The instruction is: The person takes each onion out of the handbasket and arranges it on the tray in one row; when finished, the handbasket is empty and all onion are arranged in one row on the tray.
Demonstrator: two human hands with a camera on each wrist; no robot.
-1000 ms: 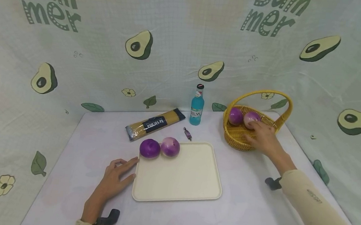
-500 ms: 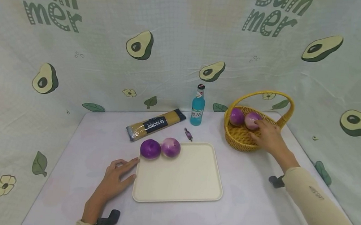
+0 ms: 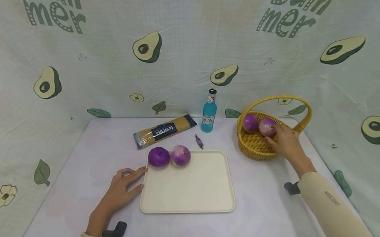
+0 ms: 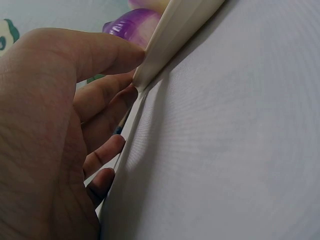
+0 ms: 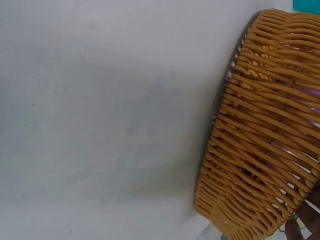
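Observation:
My left hand (image 3: 120, 188) rests beside the cream tray (image 3: 187, 194), its thumb and index fingertip touching the left rim; the left wrist view shows the thumb (image 4: 120, 56) against that edge. Two purple onions, a dark one (image 3: 158, 157) and a paler one (image 3: 180, 155), sit at the tray's back left. Over the basket's right side reaches my right hand (image 3: 288, 145), holding a pale purple onion (image 3: 266, 126) with fingers at its right and thumb low. Another onion (image 3: 250, 123) lies beside it in the wicker basket (image 3: 255, 152). The right wrist view mostly shows the woven wall (image 5: 260, 135).
Behind the tray lie a pasta packet (image 3: 164, 131) and a small wrapped candy (image 3: 199, 141). A blue bottle (image 3: 209, 114) stands upright left of the basket. The tall basket handle (image 3: 281, 98) arches above the onions. A printed cloth backdrop (image 3: 184, 38) hangs behind the table.
My right hand has shifted slightly to the right around the onion in the basket, and its thumb has come nearer to it. The left hand and tray stay put.

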